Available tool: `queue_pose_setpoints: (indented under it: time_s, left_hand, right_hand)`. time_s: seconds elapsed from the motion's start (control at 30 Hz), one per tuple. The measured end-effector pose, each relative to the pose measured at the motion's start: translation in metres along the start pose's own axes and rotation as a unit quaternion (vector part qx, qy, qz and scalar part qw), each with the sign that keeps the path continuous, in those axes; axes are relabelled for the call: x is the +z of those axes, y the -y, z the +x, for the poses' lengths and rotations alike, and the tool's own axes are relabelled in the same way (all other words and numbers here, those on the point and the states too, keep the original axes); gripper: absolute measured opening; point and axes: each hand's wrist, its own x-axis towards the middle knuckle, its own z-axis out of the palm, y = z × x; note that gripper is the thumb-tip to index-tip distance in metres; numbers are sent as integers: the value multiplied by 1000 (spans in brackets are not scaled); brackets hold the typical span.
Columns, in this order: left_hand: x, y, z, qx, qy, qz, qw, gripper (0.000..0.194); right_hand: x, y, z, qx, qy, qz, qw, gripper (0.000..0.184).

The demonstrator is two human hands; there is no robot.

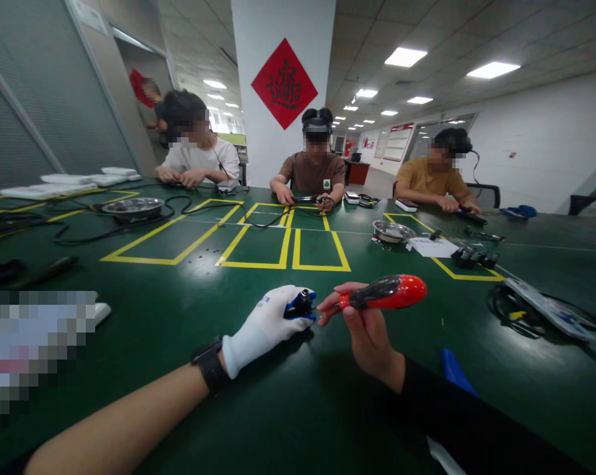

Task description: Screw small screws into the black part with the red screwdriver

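Note:
My left hand [265, 326], in a white glove, rests on the green table [288, 409] and pinches a small blue and black part [301, 305] between its fingertips. My right hand [364, 326], bare with a black sleeve, grips a screwdriver with a red and black handle [387, 292]. The screwdriver lies almost level, its tip pointing left into the small part. Both hands meet just in front of me, near the middle of the table.
Three people sit across the table, each with their hands on small parts. Yellow tape rectangles [282, 247] mark the tabletop. Metal bowls [391, 230] [132, 208], black cables [80, 227], black parts [473, 256], a paper sheet [431, 247] and a blue object [453, 369] lie around.

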Motion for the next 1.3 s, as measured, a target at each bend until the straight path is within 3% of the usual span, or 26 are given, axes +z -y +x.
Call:
queue_pose_setpoints:
  time_s: [0.43, 0.8, 1.3]
  left_hand:
    - [-2, -1, -2, 9, -5, 3, 1000, 32]
    - [-4, -5, -2, -7, 27, -48, 998, 39]
    - [-3, 1, -1, 0, 15, -15, 1000, 30]
  right_hand:
    - [0, 1, -1, -13, 3, 2, 1000, 19]
    - [-3, 2, -2, -47, 3, 12, 999, 20]
    - [-8, -1, -5, -45, 80, -1, 996, 23]
